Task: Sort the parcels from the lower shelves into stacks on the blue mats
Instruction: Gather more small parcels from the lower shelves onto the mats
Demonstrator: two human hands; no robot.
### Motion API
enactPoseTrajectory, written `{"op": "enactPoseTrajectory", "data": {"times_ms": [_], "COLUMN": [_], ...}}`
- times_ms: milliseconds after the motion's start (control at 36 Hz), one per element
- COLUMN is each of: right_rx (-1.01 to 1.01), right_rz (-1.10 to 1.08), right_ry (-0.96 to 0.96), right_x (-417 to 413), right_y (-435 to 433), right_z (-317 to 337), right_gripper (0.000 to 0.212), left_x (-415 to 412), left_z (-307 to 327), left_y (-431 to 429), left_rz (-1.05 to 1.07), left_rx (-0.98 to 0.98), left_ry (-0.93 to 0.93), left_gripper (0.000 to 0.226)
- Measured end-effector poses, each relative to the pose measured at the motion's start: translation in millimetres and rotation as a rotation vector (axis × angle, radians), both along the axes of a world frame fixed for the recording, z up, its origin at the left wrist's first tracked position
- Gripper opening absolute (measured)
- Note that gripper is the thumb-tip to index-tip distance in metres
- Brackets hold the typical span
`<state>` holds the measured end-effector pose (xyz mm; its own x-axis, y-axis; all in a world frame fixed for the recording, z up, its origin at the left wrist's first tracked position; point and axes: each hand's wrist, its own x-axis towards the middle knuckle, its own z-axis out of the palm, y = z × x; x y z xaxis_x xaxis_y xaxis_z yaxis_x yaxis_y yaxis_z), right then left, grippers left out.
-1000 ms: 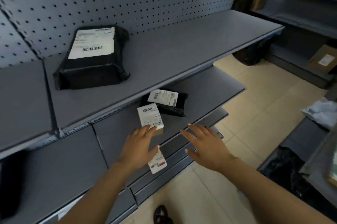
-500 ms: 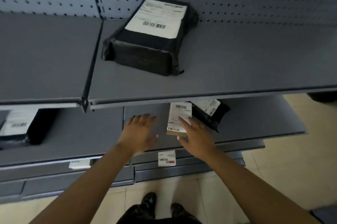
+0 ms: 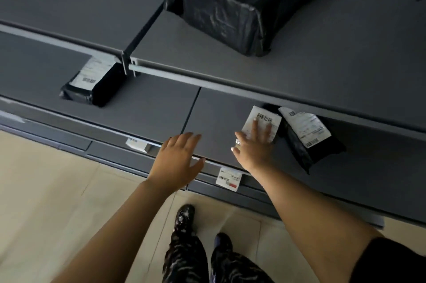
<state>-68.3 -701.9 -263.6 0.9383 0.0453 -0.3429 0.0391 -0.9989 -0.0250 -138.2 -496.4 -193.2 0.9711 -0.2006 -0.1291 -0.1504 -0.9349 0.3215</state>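
half a second ago the right hand [image 3: 254, 146] only reached the near edge of the small parcel [image 3: 265, 117]; now its fingers [image 3: 255, 127] lie straight and spread flat over the white label, pressing on it, not yet curled round it. the left hand [image 3: 177, 158] has come back from the shelf surface toward the front edge. it is open, the fingers relaxed, and holds nothing. i judge this as the beginning of a pick: the small parcel is not lifted. it lies on the lower shelf [image 3: 149, 109], just beside a black bag [image 3: 309, 144].

counted, four parcels are visible: the small parcel, the black bag next to it, a second black bag [image 3: 92, 89] far to the left on the same shelf, and a big black parcel [image 3: 230, 12] on the upper shelf [image 3: 322, 63]. two paper tags [image 3: 229, 177] [image 3: 138, 143] hang on the shelf edges. no blue mat is in view.
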Motion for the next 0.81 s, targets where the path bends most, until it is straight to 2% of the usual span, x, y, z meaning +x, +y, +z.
{"op": "enactPoseTrajectory", "data": {"times_ms": [83,250,556,694,806], "right_rx": [0.018,0.08,0.153,0.108,0.074], "right_rz": [0.123,0.284,0.372,0.314,0.259], "right_ry": [-0.082,-0.085,-0.291,-0.278,-0.243], "right_x": [-8.5,-26.7,-124.1,-171.2,-200.1], "right_y": [-9.1,-35.8,-64.4,-72.2,-75.0], "right_z": [-4.9,2.8,19.2,23.0,22.3], "right_gripper": [0.035,0.031,0.029,0.029,0.044], "left_x": [-12.7,-33.3,-60.0,-69.5,-73.8], "left_z": [-3.3,-2.7,-11.6,-19.1,-27.9], "left_y": [-0.5,-8.8,-12.5,-7.1,-4.6], "left_rz": [0.068,0.088,-0.051,-0.133,-0.218], "left_rx": [-0.009,-0.003,0.039,0.049,0.052], "left_ry": [0.017,0.055,0.121,0.129,0.147], "left_gripper": [0.064,0.065,0.063,0.062,0.062]}}
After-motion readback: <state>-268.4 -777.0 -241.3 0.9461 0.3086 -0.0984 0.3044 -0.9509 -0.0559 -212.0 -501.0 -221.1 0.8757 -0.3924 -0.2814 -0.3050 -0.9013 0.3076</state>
